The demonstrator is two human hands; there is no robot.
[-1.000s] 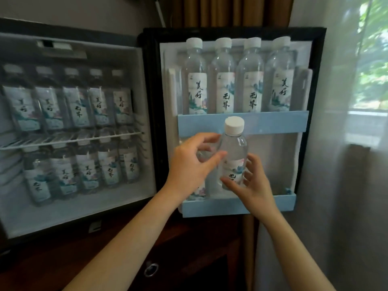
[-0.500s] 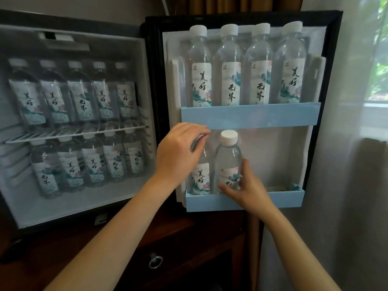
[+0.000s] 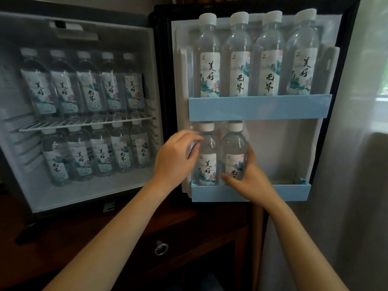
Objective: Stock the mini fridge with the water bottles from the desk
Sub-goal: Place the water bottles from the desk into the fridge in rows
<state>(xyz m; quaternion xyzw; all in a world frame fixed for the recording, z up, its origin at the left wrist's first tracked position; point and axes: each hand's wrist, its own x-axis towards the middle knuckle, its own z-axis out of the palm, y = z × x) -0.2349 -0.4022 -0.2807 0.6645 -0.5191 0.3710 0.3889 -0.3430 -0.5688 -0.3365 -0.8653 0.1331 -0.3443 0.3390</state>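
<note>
Right hand: grips second bottle, upright
Left hand: curled round first bottle
Door shelf: free to my right

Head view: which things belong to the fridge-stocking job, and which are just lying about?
Job:
left hand on left bottle
right hand gripping right bottle
lower door shelf
upper door shelf, holding four bottles
fridge, bottles on both levels

Lying about:
wooden cabinet
ring pull
curtain
window
</note>
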